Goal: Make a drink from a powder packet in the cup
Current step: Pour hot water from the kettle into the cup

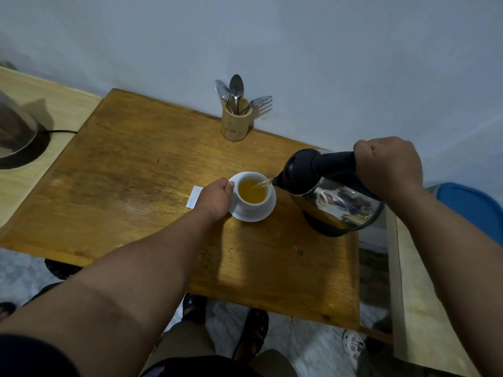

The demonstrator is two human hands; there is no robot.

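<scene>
A white cup (251, 206) holding yellow-orange liquid stands on a white saucer (265, 213) in the middle of the wooden table (130, 170). My left hand (216, 198) grips the cup's handle on its left side. My right hand (388, 164) is closed around the black handle of a steel kettle (337, 202), which is tilted to the left. A thin stream of water runs from its spout into the cup. A white packet (194, 200) lies flat on the table just left of my left hand, partly hidden by it.
A bamboo holder (235, 123) with spoons and a fork stands at the table's far edge by the wall. A round appliance base with a cord (24, 148) sits on a pale counter at left. A blue object (473, 205) is at right. Sandalled feet show below the table.
</scene>
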